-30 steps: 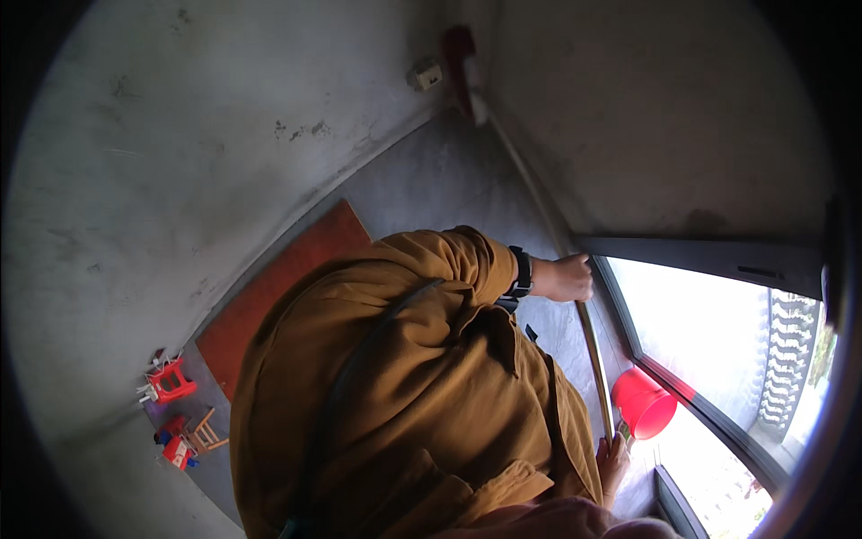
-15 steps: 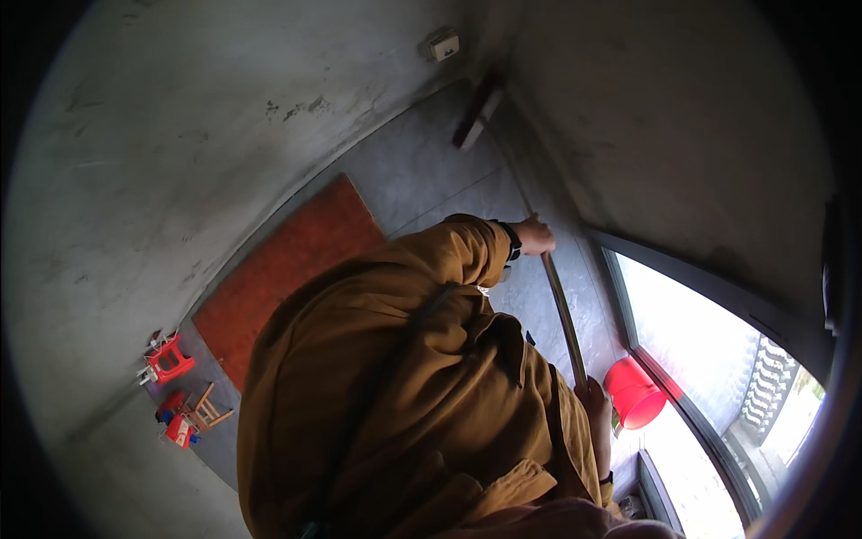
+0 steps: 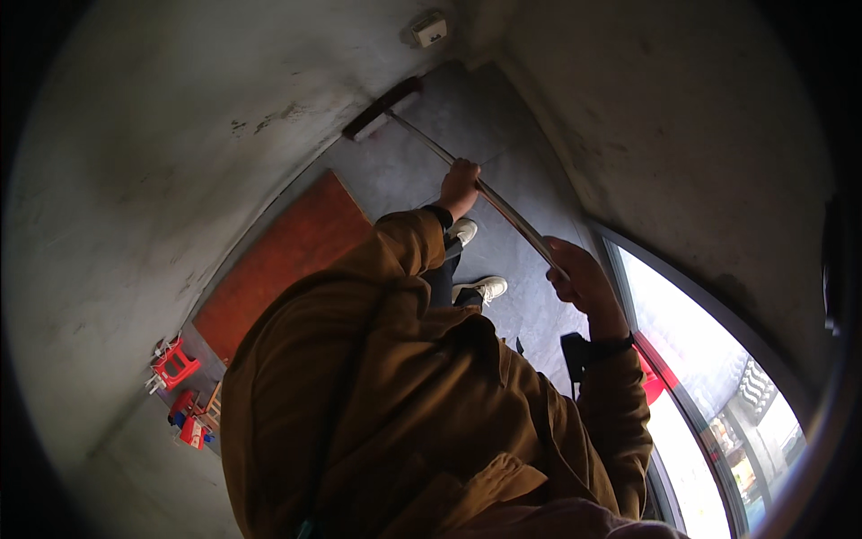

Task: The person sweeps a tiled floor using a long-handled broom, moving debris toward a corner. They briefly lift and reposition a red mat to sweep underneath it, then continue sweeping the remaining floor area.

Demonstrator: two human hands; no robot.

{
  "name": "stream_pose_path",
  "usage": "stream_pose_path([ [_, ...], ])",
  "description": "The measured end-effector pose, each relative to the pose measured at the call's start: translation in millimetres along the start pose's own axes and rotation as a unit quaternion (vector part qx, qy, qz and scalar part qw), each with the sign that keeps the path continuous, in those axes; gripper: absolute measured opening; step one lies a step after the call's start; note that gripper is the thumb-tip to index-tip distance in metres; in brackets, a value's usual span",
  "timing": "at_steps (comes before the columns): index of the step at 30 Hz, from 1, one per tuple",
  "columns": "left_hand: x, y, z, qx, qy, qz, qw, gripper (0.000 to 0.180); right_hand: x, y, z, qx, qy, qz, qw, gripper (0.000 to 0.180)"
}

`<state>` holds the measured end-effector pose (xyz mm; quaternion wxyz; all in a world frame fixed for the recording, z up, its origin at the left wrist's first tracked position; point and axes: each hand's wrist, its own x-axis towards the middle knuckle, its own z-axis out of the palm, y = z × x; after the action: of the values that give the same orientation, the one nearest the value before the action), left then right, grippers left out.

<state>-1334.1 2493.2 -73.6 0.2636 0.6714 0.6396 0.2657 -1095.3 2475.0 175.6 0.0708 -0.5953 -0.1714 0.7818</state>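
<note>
A long-handled broom slants across the floor, its wide dark head lying along the foot of the left wall near the far corner. My left hand is wrapped round the middle of the handle. Closer to the doorway, my right hand grips the handle's upper end. Below the handle, my two pale shoes stand on the grey floor.
A reddish-brown board or mat lies along the left wall. At the lower left are a red plastic stool and several small items. A red bucket, partly hidden by my right arm, stands by the bright glazed doorway. A socket box is on the wall.
The broom head has swung left from the far corner to the left wall. My left hand moved left and my right hand rose up and away from my body, both still gripping the handle.
</note>
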Motion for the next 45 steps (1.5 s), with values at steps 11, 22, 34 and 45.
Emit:
stream_pose_path([
  [11, -12.8, 96.0, 37.4, 0.028, -0.225, 0.174, 0.958, 0.010, -122.1, 23.1, -8.5, -0.007, 0.138, 0.068, 0.988, 0.043],
  [22, 86.0, 32.4, 62.6, 0.135, -0.223, 0.107, 0.959, 0.015, -5.8, 8.7, -32.6, 0.107, 0.079, -0.032, 0.991, 0.047],
  [34, 60.2, 84.7, 69.5, -0.030, -0.192, 0.153, 0.969, 0.005, -70.2, 46.0, -38.8, -0.029, 0.136, -0.062, 0.988, 0.044],
  [45, -8.9, 95.5, 143.5, 0.135, -0.330, 0.311, 0.881, 0.006, -84.9, 126.5, -30.8, 0.315, 0.146, 0.034, 0.937, 0.045],
])
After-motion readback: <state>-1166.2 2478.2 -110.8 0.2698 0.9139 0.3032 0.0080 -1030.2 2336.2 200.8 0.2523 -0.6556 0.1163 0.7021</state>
